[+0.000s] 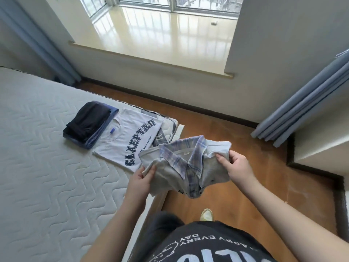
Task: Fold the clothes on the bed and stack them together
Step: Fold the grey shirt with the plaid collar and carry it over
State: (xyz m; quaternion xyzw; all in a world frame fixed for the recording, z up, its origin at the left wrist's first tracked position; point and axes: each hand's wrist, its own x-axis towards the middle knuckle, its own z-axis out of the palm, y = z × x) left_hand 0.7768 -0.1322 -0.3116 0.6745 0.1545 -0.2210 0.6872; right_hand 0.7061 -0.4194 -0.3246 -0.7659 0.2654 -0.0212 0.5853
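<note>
A folded grey shirt with a blue plaid collar (179,167) hangs in the air over the bed's corner and the floor. My left hand (140,179) grips its left side and my right hand (235,167) pinches its right shoulder. On the white quilted mattress (41,157) lies a folded white T-shirt with dark blue letters (132,140). To its left sits a small stack of folded dark and blue clothes (90,125).
A wooden floor (236,133) runs along the right of the bed. Beyond it are a wide window sill (160,40), grey-blue curtains (306,106) at the right and a dark-edged rug (341,195). My foot in a light shoe (206,214) stands by the bed.
</note>
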